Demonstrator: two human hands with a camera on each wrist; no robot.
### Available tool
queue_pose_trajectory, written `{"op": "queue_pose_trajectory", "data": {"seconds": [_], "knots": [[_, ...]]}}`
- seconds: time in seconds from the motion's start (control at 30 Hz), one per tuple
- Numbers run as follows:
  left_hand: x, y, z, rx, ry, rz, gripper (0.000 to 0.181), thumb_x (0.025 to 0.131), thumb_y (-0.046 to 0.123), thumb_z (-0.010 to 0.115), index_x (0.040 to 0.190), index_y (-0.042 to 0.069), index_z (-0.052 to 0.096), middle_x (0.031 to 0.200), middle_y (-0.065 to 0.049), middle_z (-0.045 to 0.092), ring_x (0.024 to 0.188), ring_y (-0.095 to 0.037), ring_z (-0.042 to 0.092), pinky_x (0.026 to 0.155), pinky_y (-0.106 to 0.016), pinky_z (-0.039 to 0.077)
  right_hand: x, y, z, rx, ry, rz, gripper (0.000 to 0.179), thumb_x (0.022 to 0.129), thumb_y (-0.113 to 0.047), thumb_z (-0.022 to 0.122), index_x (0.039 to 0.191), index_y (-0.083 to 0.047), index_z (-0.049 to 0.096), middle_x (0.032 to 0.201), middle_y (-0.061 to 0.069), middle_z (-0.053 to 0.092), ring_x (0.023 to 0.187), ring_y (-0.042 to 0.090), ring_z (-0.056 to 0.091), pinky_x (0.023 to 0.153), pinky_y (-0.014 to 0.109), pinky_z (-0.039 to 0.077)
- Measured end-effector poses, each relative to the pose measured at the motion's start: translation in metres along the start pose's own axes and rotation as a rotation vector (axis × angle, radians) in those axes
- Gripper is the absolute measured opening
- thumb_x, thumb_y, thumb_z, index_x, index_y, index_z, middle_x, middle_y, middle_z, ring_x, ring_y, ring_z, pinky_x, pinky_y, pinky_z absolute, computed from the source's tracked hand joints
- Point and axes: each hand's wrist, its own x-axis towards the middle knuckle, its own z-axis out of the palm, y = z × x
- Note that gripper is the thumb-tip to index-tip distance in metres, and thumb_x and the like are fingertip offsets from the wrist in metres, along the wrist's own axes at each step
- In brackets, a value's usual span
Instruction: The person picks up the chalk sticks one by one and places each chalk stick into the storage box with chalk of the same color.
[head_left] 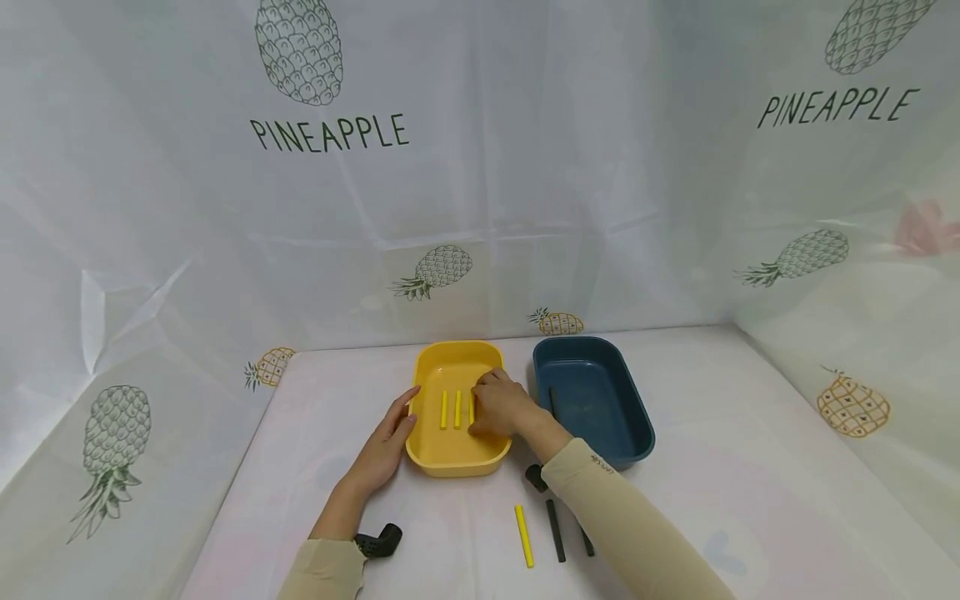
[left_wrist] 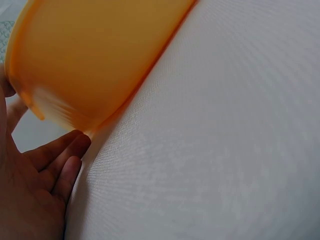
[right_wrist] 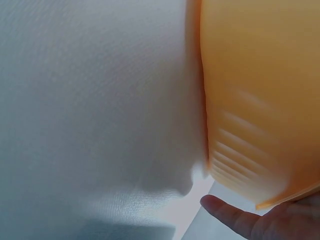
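Observation:
A yellow tray (head_left: 450,465) stands upright on the table, with yellow sticks (head_left: 457,410) side by side on its floor. My left hand (head_left: 384,446) rests against the tray's left side, fingertips touching its rim and outer wall, as the left wrist view also shows. My right hand (head_left: 501,404) reaches over the tray's right side and pinches the rightmost yellow stick near its ends, thumb nearer me and fingers at the far end. In the right wrist view, the tray's outer wall (right_wrist: 250,100) hides that stick, and one finger (right_wrist: 225,212) extends below the rim.
To the right stands a dark blue tray (head_left: 633,408) with a black stick (head_left: 552,404) at its left side. Nearer me lie a loose yellow stick (head_left: 524,536) and black sticks (head_left: 556,531), one partly behind the right sleeve. A printed curtain (head_left: 480,192) hangs behind.

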Motion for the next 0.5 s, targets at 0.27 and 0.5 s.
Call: {"op": "queue_pose_trajectory", "data": {"seconds": [0.27,0.5], "knots": [[0.0011,-0.0014,0.0005,0.000,0.002,0.003,0.046,0.112,0.040,0.043,0.154,0.055,0.033,0.171,-0.009,0.030,0.159,-0.037,0.025,0.128,-0.063,0.017,-0.0002,-0.0007,0.0008,-0.001,0.003,0.000,0.072,0.086,-0.048,0.083,0.143,-0.011,0.061,0.151,0.006,0.055,0.140,0.024,0.041,0.115,0.047,0.047],[-0.0003,0.0003,0.0005,0.004,0.007,-0.001,0.046,0.111,0.044,0.043,0.155,0.054,0.033,0.171,-0.010,0.030,0.159,-0.038,0.025,0.126,-0.066,0.017,0.0008,-0.0002,0.0017,0.007,0.020,-0.015,0.072,0.085,-0.047,0.083,0.143,-0.010,0.062,0.150,0.006,0.056,0.141,0.025,0.041,0.115,0.050,0.046]]}}
